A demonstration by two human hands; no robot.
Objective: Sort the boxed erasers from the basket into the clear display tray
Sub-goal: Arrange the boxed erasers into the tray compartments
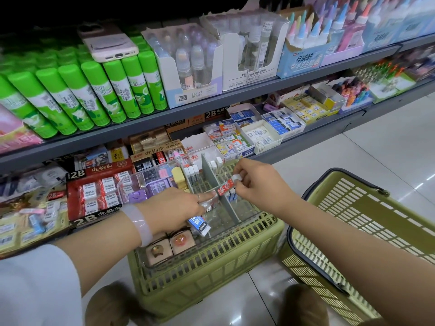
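Divider [217, 187] separates hands [179, 203] inside clear tray [249, 216].

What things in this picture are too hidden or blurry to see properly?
All in the head view:
- Small print on the red eraser box in the right hand: too small.
- Blue eraser box: partly under the left hand.
- Second basket: cut off by the right edge.
- Clear tray floor: blurred by glare.

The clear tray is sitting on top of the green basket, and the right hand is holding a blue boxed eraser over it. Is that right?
Not quite. The head view shows the right hand pinching a red-and-white boxed eraser, not a blue one. A blue-and-white box sits under the left hand. The rest is right: the clear plastic display tray rests on top of the green slatted plastic basket.
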